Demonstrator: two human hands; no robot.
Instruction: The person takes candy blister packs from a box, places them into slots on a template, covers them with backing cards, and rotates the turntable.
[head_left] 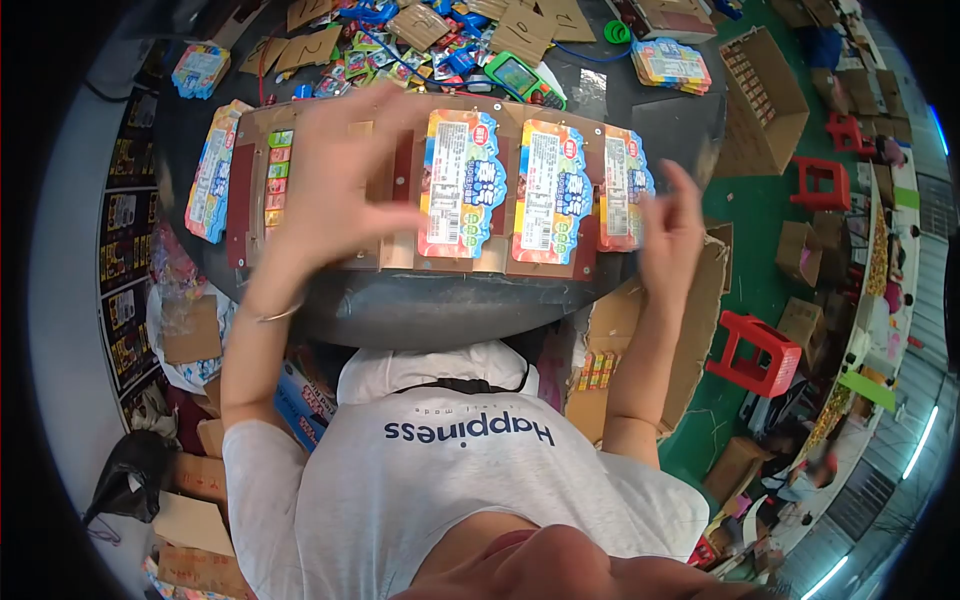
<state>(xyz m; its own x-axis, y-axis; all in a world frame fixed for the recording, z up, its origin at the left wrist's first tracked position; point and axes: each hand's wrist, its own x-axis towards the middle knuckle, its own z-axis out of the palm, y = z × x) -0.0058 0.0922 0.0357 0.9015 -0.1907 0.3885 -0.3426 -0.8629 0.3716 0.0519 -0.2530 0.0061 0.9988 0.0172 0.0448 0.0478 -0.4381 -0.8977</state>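
Okay, your left hand [345,180] is blurred, fingers spread, apparently holding nothing, over the left half of the brown board [405,168]; your right hand [672,230] curls at the rightmost printed card [622,190], pinch or light touch unclear. Two more cards, the left one [462,185] and the middle one [553,190], lie on the board; small coloured packets [277,175] show left. Careful: your left thumb could nudge the left card askew, or a right-hand tug could skew the rightmost. Farther out, card stacks, green toy phone [520,78], loose packets crowd the counter [430,305].
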